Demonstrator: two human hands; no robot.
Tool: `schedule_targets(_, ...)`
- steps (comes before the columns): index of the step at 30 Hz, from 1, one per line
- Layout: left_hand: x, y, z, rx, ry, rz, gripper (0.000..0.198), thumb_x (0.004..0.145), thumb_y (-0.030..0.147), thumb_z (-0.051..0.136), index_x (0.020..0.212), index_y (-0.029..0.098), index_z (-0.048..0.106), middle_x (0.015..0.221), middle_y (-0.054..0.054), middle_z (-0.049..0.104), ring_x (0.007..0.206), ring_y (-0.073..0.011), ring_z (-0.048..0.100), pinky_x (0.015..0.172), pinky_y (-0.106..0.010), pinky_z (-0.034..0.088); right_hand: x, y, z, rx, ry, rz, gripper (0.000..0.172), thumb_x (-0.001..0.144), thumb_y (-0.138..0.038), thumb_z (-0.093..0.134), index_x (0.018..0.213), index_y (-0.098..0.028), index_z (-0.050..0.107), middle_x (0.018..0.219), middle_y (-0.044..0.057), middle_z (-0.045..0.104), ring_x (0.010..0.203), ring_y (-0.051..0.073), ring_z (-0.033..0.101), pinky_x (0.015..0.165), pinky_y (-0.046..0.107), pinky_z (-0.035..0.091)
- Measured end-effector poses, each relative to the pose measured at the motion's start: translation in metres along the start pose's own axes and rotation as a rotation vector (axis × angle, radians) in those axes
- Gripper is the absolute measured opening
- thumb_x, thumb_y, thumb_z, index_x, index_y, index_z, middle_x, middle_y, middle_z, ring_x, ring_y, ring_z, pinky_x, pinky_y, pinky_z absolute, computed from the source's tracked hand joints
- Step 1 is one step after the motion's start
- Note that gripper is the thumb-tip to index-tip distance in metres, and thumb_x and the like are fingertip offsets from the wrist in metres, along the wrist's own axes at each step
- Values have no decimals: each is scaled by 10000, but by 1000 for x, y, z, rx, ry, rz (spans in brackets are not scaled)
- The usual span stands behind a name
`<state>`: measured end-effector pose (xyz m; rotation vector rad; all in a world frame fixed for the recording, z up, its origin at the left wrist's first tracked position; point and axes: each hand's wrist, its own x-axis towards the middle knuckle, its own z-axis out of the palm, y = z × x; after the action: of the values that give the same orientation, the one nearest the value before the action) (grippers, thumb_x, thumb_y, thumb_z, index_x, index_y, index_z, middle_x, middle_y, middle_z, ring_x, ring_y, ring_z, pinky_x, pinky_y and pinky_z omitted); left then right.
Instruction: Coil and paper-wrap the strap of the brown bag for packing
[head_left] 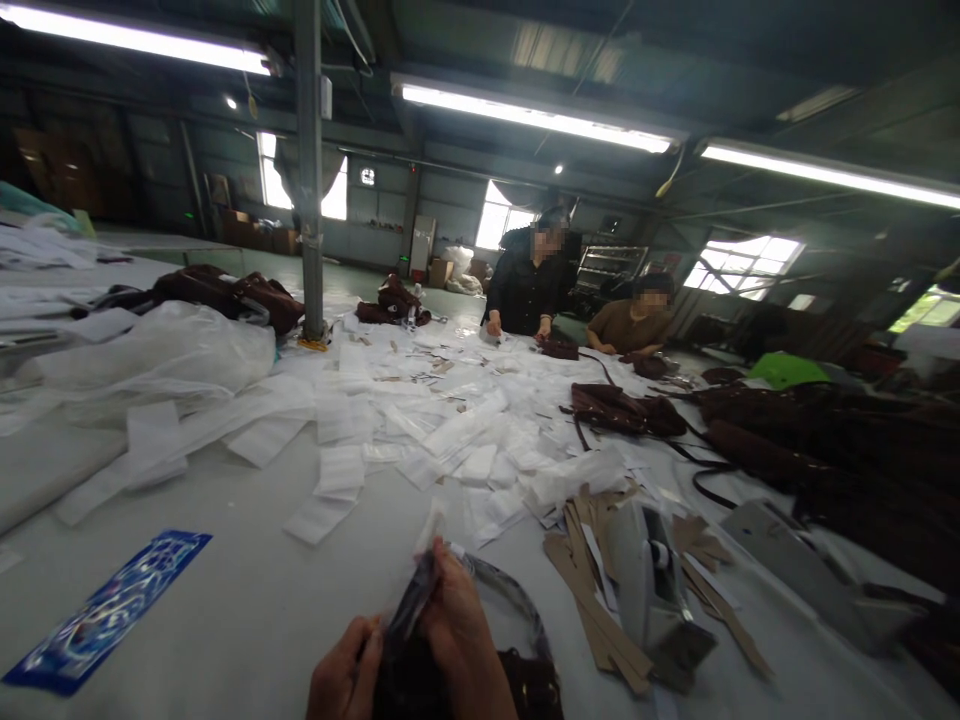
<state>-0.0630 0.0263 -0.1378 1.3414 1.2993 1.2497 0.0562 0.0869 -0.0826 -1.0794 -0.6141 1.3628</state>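
Note:
My left hand (346,672) and my right hand (465,640) meet at the bottom edge of the view, both closed on a dark strap-like piece (409,620) that sits partly inside a thin clear plastic sleeve (429,532). Below them lies a dark brown bag (529,682) with a curved strap (510,592). The fingers of both hands pinch the dark piece from either side.
Several white foam and plastic strips (450,430) cover the grey table (225,600). A blue packet (105,610) lies left. Brown card strips (592,590) and a tape dispenser (652,590) sit right. Dark bags (825,450) pile at right. Two people (532,280) work at the far end.

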Motion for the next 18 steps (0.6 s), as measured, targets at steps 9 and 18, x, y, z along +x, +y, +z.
schedule_targets(9,0,-7,-3,194,22,26,278,855,451,490,989,230,592,951,-72,688,867,-239,648,762,-326,516,-11,-5,11,234,-41,169,426,620,-374,818,871,-197,523,707,-16,676,621,113,627,657,259,518)
schedule_targets(18,-15,-24,-14,172,-94,-71,499,828,363,520,1302,208,487,1304,-98,591,1194,-268,551,985,-377,469,-25,20,16,-80,-112,-70,468,795,-489,634,1138,-215,469,678,-39,618,560,122,581,562,248,491)
